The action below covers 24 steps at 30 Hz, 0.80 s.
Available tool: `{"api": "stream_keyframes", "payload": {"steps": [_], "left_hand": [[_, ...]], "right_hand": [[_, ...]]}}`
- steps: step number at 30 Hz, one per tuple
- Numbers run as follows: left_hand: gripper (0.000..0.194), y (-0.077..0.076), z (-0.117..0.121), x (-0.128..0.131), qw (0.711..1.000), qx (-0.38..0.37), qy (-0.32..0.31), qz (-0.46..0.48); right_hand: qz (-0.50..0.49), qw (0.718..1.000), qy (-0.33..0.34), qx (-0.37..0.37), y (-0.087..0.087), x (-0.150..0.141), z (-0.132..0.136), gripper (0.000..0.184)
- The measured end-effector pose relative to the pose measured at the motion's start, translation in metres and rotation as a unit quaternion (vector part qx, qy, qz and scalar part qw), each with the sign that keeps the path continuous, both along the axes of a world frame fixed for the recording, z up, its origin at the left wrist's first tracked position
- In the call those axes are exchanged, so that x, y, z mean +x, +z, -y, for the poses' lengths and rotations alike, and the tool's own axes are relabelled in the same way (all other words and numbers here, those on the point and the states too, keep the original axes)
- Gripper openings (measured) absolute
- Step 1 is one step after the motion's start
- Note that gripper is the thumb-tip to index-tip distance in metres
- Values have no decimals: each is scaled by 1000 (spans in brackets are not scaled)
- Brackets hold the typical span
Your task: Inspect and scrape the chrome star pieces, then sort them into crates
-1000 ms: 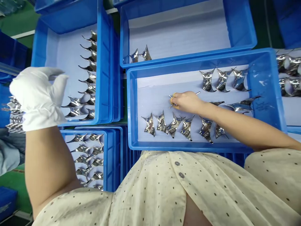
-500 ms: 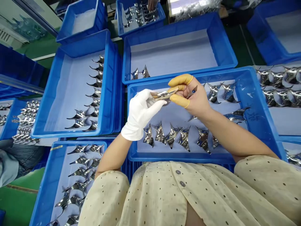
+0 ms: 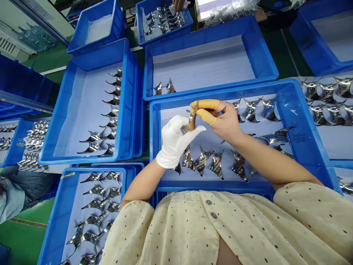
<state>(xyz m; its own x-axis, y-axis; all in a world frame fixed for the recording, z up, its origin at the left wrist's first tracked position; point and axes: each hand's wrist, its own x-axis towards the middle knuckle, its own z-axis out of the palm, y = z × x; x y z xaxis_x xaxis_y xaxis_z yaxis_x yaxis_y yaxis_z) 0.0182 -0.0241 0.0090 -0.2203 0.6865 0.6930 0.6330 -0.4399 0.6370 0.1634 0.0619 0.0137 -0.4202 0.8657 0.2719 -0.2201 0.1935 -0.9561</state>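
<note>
A curved, shiny metal piece with pointed corners (image 3: pixel 192 118) stands nearly upright between my two hands, above the middle blue bin. My left hand (image 3: pixel 174 140), in a white glove, grips its lower part, with the thumb stretched along the near side. The yellow-capped fingers of my right hand (image 3: pixel 223 119) pinch its upper part. A small thing with a blue spot and a pointed tip (image 3: pixel 223 110) shows at my right palm; its kind I cannot tell. Below my hands, similar metal pieces (image 3: pixel 216 164) lie in a row on the bin's white lining.
Around me stand blue bins: the middle bin's rim (image 3: pixel 220 187) close to my body, one beyond it (image 3: pixel 209 40), others at left (image 3: pixel 82 162) and right (image 3: pixel 317 51). Many hold rows of metal pieces. A co-worker's hand (image 3: pixel 178 5) is at a far bin; another person's leg (image 3: pixel 33 186) shows at left.
The metal piece has turned from lying nearly level to standing upright between my hands. My left hand has shifted right, and my right hand has moved slightly left and down.
</note>
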Motion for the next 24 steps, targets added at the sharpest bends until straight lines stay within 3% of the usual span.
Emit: {"api": "stream_keyframes", "payload": {"steps": [7, 11, 15, 18, 21, 24], "left_hand": [[55, -6, 1, -1, 1000, -30, 6, 5], [48, -4, 3, -5, 989, -91, -10, 113], [43, -3, 3, -13, 947, -161, -88, 263], [43, -3, 2, -16, 924, -173, -152, 306], [46, -4, 3, -16, 921, -194, -160, 297], [44, -5, 3, -15, 931, -185, -153, 274]], "right_hand": [[37, 999, -19, 31, -1, 1, 2, 36], [41, 998, 0, 56, -1, 6, 0, 40], [57, 993, 85, 66, 0, 17, -10, 53], [96, 990, 74, 65, 6, 26, -16, 40], [172, 973, 71, 134, 16, 30, -17, 25], [216, 951, 86, 204, 20, 30, -14, 38]]}}
